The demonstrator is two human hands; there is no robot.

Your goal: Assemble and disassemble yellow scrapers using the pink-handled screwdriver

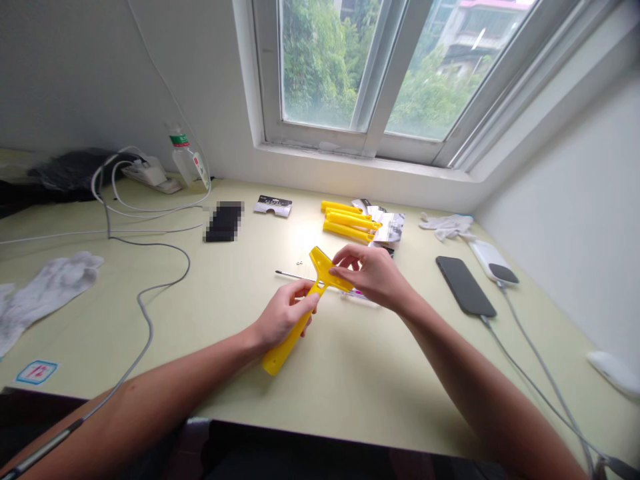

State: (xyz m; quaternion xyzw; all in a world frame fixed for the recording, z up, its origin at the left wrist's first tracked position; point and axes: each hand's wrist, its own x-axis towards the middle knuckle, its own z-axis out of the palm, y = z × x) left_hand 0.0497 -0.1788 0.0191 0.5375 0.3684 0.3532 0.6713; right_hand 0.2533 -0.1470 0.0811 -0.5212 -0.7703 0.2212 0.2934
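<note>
A yellow scraper (286, 348) with a wide flared head is held over the table, its handle slanting down to the left. My left hand (287, 312) is wrapped round the handle just below the head. My right hand (367, 272) pinches the right side of the head between thumb and fingers; whether a small part is also in that pinch, I cannot tell. Behind the scraper lies a screwdriver (295, 275), its shaft pointing left and its clear handle partly hidden by my right hand. Tiny metal pieces (299, 263) rest beside the shaft.
Several yellow handles (350, 223) lie near the window beside printed cards (391, 228). Another card (273, 205) is left of them. A phone (465, 287), a white power bank (493, 261) and cables occupy the right. Gloves (55, 293), a bottle (190, 163) and a power strip (150, 175) are left.
</note>
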